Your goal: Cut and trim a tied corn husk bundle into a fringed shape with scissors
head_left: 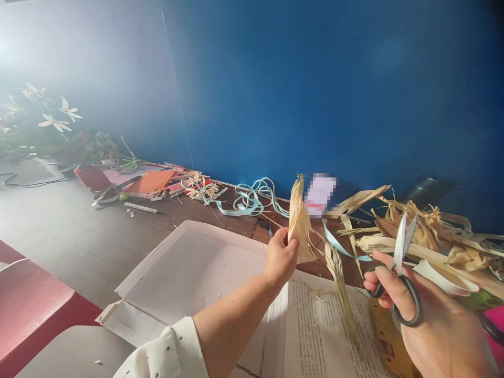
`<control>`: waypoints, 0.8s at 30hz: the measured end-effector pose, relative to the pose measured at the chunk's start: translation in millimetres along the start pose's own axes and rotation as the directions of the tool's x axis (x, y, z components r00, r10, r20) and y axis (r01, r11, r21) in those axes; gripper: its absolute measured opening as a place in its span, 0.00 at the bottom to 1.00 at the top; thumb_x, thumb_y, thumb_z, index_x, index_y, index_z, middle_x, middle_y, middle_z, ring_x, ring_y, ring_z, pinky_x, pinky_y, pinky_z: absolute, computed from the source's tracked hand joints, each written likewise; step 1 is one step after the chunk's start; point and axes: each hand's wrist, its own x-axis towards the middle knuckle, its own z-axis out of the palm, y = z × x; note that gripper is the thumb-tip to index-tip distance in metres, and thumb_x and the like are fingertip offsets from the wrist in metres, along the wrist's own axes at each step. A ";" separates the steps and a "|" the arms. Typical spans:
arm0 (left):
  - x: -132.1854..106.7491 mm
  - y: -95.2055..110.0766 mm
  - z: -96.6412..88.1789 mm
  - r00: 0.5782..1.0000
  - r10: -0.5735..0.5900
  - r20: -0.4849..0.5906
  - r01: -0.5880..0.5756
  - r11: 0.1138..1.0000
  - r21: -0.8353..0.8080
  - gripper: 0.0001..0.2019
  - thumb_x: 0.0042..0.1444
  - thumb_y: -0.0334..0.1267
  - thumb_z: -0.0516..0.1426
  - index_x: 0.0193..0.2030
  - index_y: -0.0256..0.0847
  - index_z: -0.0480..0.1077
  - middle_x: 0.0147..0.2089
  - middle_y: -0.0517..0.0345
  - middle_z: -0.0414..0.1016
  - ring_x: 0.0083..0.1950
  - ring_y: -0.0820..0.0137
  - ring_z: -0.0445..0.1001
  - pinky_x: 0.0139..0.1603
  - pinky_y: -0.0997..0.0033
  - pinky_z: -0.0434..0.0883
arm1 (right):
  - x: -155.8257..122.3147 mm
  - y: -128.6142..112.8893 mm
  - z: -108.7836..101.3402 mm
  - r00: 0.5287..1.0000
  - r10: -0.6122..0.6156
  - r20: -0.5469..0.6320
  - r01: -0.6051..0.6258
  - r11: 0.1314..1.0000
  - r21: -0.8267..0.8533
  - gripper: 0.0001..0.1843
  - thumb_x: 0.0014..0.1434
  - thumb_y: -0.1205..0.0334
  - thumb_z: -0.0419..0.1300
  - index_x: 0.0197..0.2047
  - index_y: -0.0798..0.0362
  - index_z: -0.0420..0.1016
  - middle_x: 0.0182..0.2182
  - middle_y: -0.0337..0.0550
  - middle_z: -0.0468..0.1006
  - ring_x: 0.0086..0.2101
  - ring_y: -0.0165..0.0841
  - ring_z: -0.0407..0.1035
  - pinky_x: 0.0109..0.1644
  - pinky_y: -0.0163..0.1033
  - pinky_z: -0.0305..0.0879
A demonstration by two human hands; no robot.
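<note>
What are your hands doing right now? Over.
Left hand pinching dry husk, held upright. Right hand holding scissors, blades up. Loose husk strip lies between them.

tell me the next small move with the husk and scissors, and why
Probably bring the scissors in the right hand across to the husk strip that the left hand pinches upright: the blades point up, slightly parted, and are well apart from the husk.

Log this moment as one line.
left hand: pinching tan dried husk strip | right hand: holding black-handled steel scissors, blades up | below: white cardboard box
</note>
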 end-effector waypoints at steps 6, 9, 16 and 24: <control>1.9 2.2 -2.1 0.998 0.049 -0.026 -0.051 0.997 -0.061 0.08 0.56 0.35 0.50 0.37 0.37 0.69 0.30 0.62 0.65 0.32 0.75 0.60 0.33 0.77 0.59 | 2.5 -22.9 18.5 0.998 0.018 0.065 -0.025 0.993 0.115 0.22 0.52 0.47 0.71 0.47 0.49 0.80 0.27 0.41 0.76 0.25 0.29 0.69 0.22 0.21 0.66; 6.2 -0.1 -2.6 0.996 0.068 -0.065 -0.073 0.993 -0.091 0.07 0.56 0.35 0.50 0.36 0.37 0.67 0.30 0.62 0.63 0.32 0.75 0.60 0.33 0.77 0.59 | 2.3 -11.2 32.9 0.982 0.055 0.179 -0.079 0.988 0.133 0.22 0.52 0.45 0.70 0.45 0.50 0.81 0.23 0.40 0.73 0.22 0.29 0.68 0.23 0.25 0.68; 20.7 -11.9 -4.3 0.980 0.056 -0.192 -0.082 0.988 -0.131 0.03 0.53 0.34 0.53 0.33 0.38 0.62 0.27 0.65 0.59 0.28 0.77 0.58 0.29 0.77 0.58 | -6.7 42.5 41.6 0.829 0.241 0.504 -0.260 0.965 -0.033 0.24 0.50 0.40 0.69 0.45 0.46 0.81 0.28 0.39 0.77 0.29 0.36 0.73 0.32 0.29 0.74; 23.5 -13.2 -4.1 0.975 0.040 -0.218 -0.071 0.989 -0.133 0.07 0.54 0.39 0.54 0.33 0.38 0.62 0.26 0.65 0.58 0.27 0.77 0.57 0.27 0.78 0.57 | -5.3 27.4 41.7 0.697 0.286 0.657 -0.262 0.955 -0.138 0.22 0.55 0.40 0.66 0.45 0.46 0.80 0.39 0.40 0.80 0.43 0.40 0.74 0.45 0.28 0.72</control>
